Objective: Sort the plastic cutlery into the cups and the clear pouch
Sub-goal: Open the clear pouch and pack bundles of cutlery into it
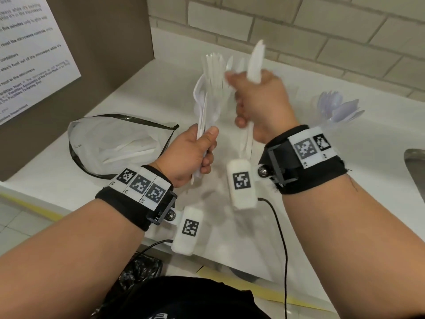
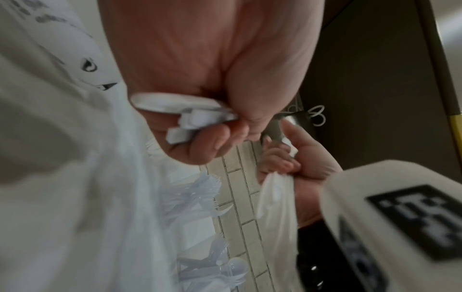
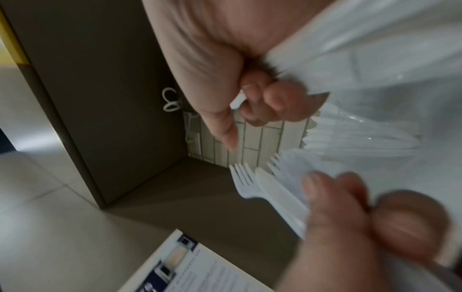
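My left hand [image 1: 195, 155] grips a bundle of white plastic cutlery [image 1: 203, 118] by the handles, tips upward; forks and a knife [image 3: 260, 185] fan out of it. My right hand [image 1: 259, 100] holds a white knife [image 1: 255, 63] upright in a fist, just right of the bundle. Behind both hands stands a clear cup of forks [image 1: 215, 67]. A second cup of spoons [image 1: 338, 109] is at the right. The clear pouch [image 1: 115, 143] with a black rim lies open on the left with knives inside. In the left wrist view the handle ends [image 2: 195, 116] poke out under my curled fingers.
The white counter [image 1: 345, 180] runs to a tiled wall [image 1: 299, 26] behind. A brown cabinet side with a printed notice [image 1: 30, 54] closes off the left. A metal sink edge [image 1: 414, 162] shows at the far right. Cables hang from the wrist cameras over the counter's front edge.
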